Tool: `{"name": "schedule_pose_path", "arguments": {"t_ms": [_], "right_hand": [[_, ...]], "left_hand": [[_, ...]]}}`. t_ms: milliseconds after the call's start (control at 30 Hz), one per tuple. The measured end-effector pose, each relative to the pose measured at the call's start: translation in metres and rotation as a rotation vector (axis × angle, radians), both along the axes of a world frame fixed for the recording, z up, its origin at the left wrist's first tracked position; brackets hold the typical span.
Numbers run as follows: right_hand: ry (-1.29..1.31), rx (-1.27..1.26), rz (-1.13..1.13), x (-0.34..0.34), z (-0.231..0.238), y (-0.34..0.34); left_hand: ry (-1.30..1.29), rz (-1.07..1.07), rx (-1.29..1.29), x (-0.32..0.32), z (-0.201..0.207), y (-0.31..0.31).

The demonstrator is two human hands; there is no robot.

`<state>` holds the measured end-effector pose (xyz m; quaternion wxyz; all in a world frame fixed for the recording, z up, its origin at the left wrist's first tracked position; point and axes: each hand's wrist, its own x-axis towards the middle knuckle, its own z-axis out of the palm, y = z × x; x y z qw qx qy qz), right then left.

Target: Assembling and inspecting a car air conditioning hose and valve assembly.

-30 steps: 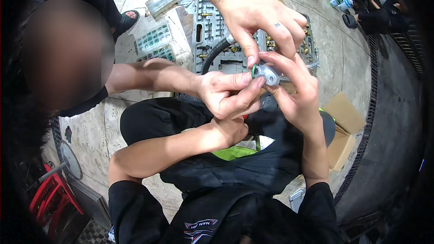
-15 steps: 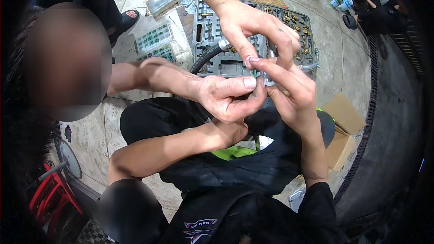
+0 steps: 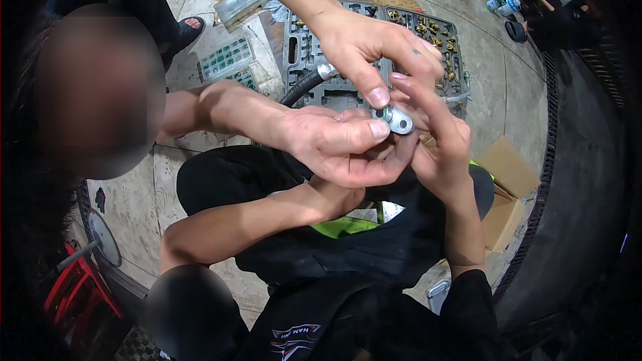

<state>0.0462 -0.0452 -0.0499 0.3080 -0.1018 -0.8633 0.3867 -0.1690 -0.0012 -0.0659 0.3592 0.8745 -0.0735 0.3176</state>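
Observation:
A silver metal fitting [image 3: 401, 123], with a round hole and a green ring [image 3: 387, 114] at one port, is raised above my lap. My right hand [image 3: 441, 144] is at its right side, fingers apart, the index finger lifted away from it. My left hand [image 3: 340, 195] lies beneath a co-worker's hand [image 3: 334, 144]; its fingers are hidden. That co-worker's hand grips the fitting from the left, thumb on top. Another hand [image 3: 374, 50] reaches from above with its thumb at the green ring. A black hose [image 3: 304, 88] with a metal end lies behind these hands.
Beyond the hands, an open grey case [image 3: 304, 33] holds several brass fittings [image 3: 435, 30]. Left of it are a compartment box of green rings [image 3: 226, 59] and a clear plastic box [image 3: 241, 3]. A cardboard box [image 3: 501, 220] stands at my right, a red frame [image 3: 77, 294] at far left.
The silver fitting has turned into plain view, its holed face and green ring showing. My right index finger has lifted off the spot where several fingertips met. The co-worker's left-side hand has shifted slightly.

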Motion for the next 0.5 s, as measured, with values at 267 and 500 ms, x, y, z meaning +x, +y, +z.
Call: {"name": "schedule_pose_path", "arguments": {"t_ms": [267,500], "right_hand": [[-0.039,0.011,0.019,0.0,0.0,-0.002],[-0.055,0.038,0.032,0.001,0.001,-0.001]], "left_hand": [[-0.009,-0.043,-0.045,0.005,-0.012,0.0],[0.03,-0.095,-0.044,0.007,-0.012,0.002]]}}
